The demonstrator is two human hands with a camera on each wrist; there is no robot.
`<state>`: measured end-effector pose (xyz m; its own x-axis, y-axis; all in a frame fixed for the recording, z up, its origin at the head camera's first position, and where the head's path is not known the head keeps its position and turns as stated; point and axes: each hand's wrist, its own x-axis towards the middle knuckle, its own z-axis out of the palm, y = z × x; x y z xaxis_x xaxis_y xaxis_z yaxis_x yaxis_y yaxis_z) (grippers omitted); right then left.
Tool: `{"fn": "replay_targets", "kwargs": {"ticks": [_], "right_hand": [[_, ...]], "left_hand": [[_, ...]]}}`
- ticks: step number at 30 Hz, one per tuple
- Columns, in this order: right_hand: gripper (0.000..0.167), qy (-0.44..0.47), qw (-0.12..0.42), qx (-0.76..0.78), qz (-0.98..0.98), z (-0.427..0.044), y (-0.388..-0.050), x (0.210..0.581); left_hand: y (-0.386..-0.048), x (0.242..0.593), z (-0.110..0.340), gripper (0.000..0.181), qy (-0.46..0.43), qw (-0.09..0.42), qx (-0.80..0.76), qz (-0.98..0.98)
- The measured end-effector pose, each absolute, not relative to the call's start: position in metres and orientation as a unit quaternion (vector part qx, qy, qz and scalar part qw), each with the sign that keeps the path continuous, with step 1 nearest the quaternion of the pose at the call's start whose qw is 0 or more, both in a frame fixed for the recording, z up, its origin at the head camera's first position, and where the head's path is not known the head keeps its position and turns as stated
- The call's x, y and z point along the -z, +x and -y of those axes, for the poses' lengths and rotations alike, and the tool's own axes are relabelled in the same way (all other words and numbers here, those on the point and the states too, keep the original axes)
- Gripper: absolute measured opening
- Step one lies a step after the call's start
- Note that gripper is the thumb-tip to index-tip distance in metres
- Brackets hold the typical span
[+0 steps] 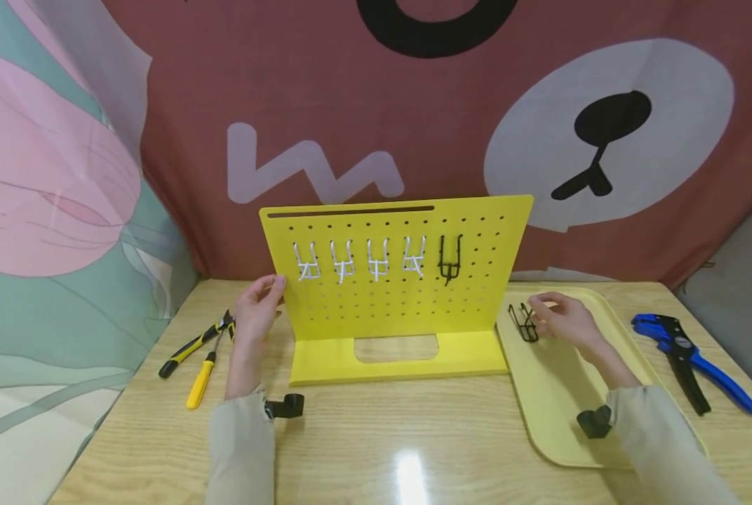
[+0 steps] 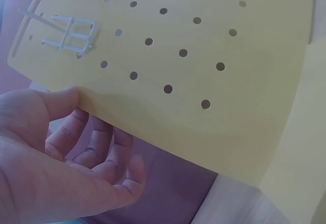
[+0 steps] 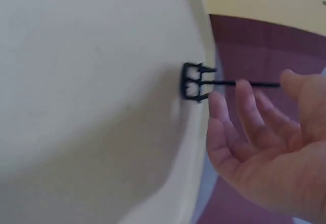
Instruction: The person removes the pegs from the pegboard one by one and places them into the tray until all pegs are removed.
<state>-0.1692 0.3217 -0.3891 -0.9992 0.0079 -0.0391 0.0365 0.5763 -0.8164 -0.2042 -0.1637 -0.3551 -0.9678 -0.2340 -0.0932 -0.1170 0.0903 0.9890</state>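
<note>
A yellow pegboard (image 1: 388,308) stands upright on its base, with several white wire hooks (image 1: 378,259) and one black hook (image 1: 450,261) on its front. My left hand (image 1: 259,308) pinches the board's left edge. In the left wrist view its thumb (image 2: 63,103) touches the front face, while the other fingers curl behind the edge. Over the tray, my right hand (image 1: 562,319) holds another black wire hook (image 3: 193,82) by its single prong, between thumb and fingers. How firmly it grips cannot be told.
The pale yellow tray (image 1: 565,421) lies right of the board on a wooden table (image 1: 344,442). Blue-handled wire strippers (image 1: 685,351) lie beyond it. On the left are yellow-black pliers (image 1: 193,347) and a yellow-handled screwdriver (image 1: 201,382). A patterned cloth (image 1: 376,105) hangs behind.
</note>
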Motion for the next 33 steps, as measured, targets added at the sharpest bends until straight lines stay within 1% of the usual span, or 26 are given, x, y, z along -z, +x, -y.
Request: {"fn": "replay_targets", "kwargs": {"ticks": [2,7,10,13,16,18,22,27,33], "right_hand": [[0.057,0.011,-0.008,0.451,-0.893,-0.319,-0.167,0.384],[0.050,-0.009,-0.103,0.449,-0.887,-0.303,-0.159,0.366],[0.042,-0.022,-0.143,0.475,-0.868,-0.285,-0.153,0.355],[0.029,-0.034,-0.169,0.520,-0.837,-0.265,-0.147,0.347],[0.015,-0.048,-0.185,0.582,-0.791,-0.246,-0.139,0.345],[0.012,-0.056,-0.192,0.620,-0.758,-0.234,-0.135,0.346],[0.010,-0.072,-0.203,0.667,-0.714,-0.212,-0.131,0.350],[0.013,-0.099,-0.212,0.685,-0.690,-0.193,-0.133,0.352],[0.012,-0.100,-0.196,0.689,-0.691,-0.180,-0.138,0.349]], "left_hand": [[-0.204,0.355,0.164,0.043,0.120,0.043,0.665,0.736],[-0.203,0.356,0.165,0.043,0.120,0.043,0.665,0.736],[-0.203,0.357,0.166,0.043,0.122,0.043,0.664,0.736],[-0.203,0.356,0.166,0.043,0.125,0.043,0.666,0.734],[-0.204,0.356,0.165,0.043,0.125,0.042,0.666,0.735],[-0.204,0.355,0.164,0.043,0.123,0.041,0.665,0.735],[-0.203,0.355,0.163,0.042,0.121,0.041,0.665,0.736],[-0.204,0.355,0.162,0.041,0.124,0.043,0.666,0.734],[-0.204,0.356,0.163,0.041,0.122,0.044,0.665,0.735]]}}
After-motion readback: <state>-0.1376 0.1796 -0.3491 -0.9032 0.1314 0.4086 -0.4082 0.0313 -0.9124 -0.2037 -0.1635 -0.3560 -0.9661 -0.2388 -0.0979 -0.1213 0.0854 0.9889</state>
